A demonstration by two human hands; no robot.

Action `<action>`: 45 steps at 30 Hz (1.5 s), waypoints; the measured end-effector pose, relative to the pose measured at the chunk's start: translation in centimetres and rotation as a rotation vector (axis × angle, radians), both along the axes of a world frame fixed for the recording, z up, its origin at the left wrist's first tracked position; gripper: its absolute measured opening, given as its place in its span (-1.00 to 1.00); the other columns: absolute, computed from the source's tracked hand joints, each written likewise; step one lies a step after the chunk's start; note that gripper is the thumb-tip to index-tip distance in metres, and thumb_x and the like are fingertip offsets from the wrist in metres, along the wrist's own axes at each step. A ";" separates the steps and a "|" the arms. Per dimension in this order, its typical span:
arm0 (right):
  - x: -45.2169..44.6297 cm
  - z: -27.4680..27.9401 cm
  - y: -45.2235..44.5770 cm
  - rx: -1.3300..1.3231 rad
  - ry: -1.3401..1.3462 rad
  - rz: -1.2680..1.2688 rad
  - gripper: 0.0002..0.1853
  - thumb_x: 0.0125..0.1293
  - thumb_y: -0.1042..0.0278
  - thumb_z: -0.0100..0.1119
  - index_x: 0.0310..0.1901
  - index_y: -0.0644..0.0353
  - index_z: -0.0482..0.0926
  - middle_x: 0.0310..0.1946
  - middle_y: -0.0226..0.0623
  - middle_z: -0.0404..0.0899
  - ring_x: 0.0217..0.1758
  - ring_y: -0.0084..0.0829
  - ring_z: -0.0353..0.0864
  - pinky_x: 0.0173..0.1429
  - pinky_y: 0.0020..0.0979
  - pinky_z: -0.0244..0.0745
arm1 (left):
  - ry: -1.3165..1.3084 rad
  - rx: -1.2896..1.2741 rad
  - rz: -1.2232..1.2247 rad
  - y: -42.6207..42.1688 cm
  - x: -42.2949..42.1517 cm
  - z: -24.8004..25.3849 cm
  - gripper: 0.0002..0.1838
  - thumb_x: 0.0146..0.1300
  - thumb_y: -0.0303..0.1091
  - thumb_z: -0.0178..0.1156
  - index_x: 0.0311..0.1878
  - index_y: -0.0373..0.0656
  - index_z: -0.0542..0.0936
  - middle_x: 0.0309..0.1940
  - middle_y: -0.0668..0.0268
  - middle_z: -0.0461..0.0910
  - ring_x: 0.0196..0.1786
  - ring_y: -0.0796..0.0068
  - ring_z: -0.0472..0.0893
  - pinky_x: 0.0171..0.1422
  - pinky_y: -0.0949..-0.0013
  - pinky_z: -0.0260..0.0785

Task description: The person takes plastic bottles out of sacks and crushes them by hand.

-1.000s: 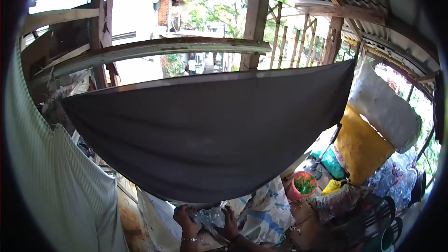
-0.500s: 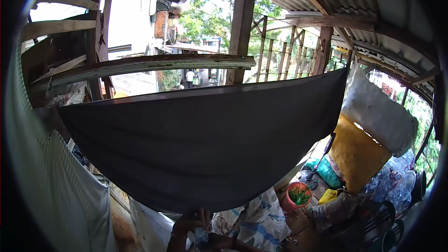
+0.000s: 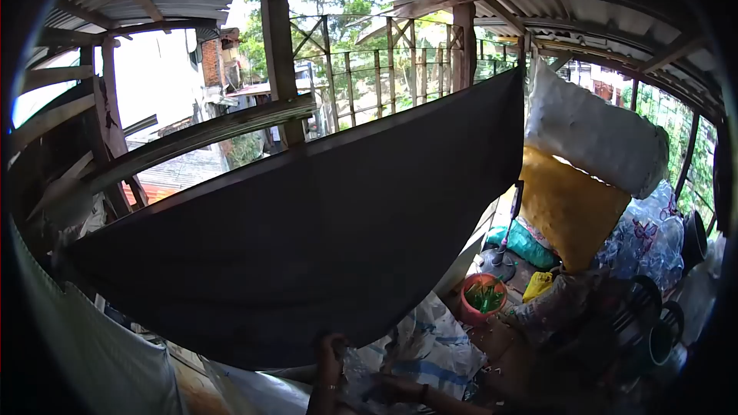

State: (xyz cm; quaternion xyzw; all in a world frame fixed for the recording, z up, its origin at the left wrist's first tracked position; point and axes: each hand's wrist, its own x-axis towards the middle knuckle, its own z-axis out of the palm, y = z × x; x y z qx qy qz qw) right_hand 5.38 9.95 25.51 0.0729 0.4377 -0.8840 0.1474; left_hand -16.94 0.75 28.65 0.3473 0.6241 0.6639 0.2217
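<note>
My left hand (image 3: 329,349) is closed at the bottom edge of the view, just in front of the lower hem of a dark hanging cloth (image 3: 323,223). Its fingers curl at the top of what looks like a clear plastic bottle (image 3: 356,371), though shadow hides its outline. Close to the bottle's lower side is my right hand (image 3: 390,390), dark and smeared, so its fingers do not show clearly. A band circles the right wrist. Behind both hands lies a white woven sack (image 3: 438,346) with blue stripes.
A red bucket (image 3: 470,313) with green bottles stands to the right, near a yellow container (image 3: 538,285). Stuffed yellow (image 3: 576,204) and white (image 3: 596,134) sacks are stacked behind, beside a bag of clear bottles (image 3: 649,234). A pale cloth (image 3: 92,338) hangs left.
My view has turned right, so the cloth and sacks sit further left. In the view, my left hand is slightly higher and further right; my right hand shows more beside the bottle.
</note>
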 end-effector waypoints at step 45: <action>0.8 6.4 0.5 -0.480 -0.315 -0.240 -0.48 0.36 -0.10 -0.11 0.13 0.15 0.43 -0.17 -0.24 0.61 -0.17 -0.36 0.66 -0.17 -0.30 0.59 | -0.197 0.145 -0.515 5.0 8.2 14.1 -0.91 0.03 -0.64 0.20 -0.45 -0.28 0.49 -0.39 0.17 0.50 -0.39 0.33 0.59 -0.19 0.25 0.51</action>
